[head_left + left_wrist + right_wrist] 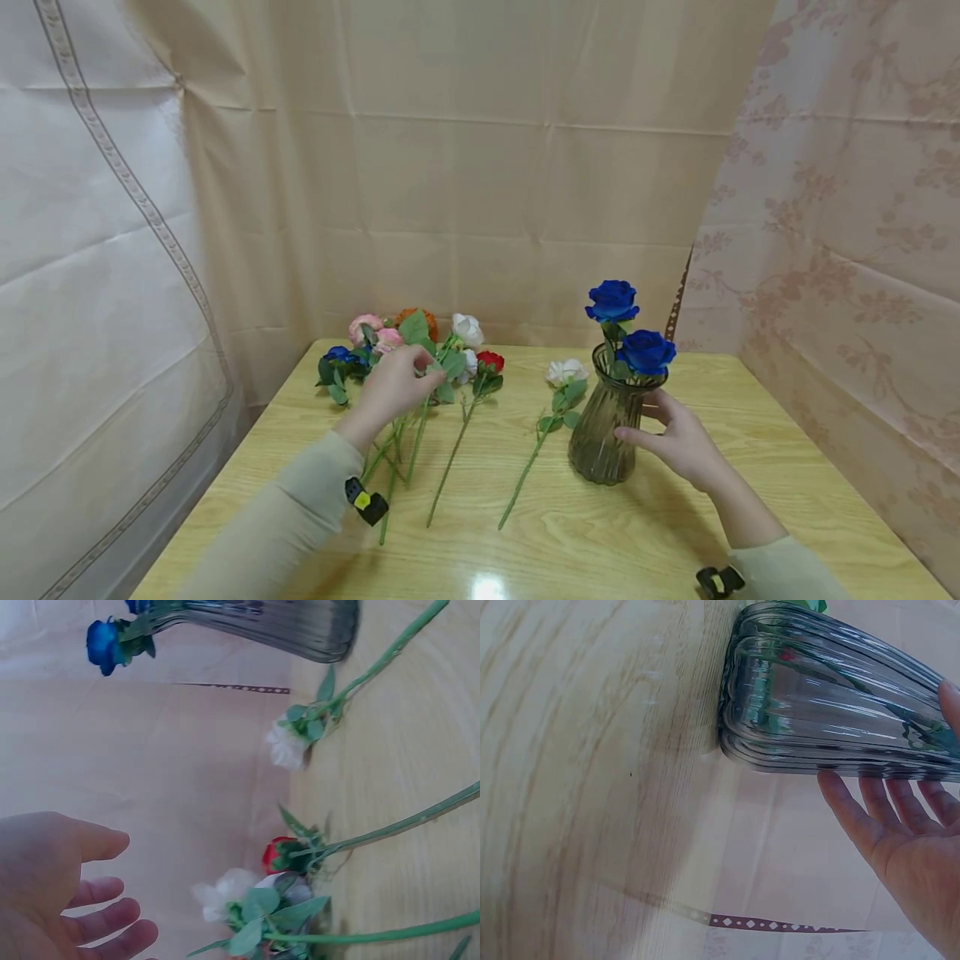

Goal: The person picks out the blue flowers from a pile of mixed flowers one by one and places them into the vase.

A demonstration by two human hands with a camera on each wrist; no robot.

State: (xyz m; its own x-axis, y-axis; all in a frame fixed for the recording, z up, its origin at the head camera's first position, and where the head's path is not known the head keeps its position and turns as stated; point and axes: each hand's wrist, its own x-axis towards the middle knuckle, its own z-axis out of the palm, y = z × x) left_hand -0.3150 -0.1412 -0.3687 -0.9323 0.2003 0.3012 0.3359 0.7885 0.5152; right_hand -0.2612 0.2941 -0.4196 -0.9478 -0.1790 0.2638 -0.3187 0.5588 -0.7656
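Observation:
A ribbed smoked-glass vase (606, 433) stands upright on the table with two blue roses (612, 301) in it. My right hand (684, 439) holds the vase from the right, thumb across the near side and fingers around the far side. In the right wrist view, the fingertips (830, 780) meet the glass (817, 712). My left hand (397, 385) is over the pile of flowers at the left, its fingers loosely bent with nothing between them. Below it in the head view lie pink roses (366, 327), white roses (468, 330) and a blue rose (339, 355).
A red rose (491, 361) lies right of the pile, its stem toward me. Between it and the vase lies a single white rose (567, 372). An orange flower (420, 321) is at the pile's back. Beige curtain cloth (525, 183) hangs behind the wooden table (465, 558).

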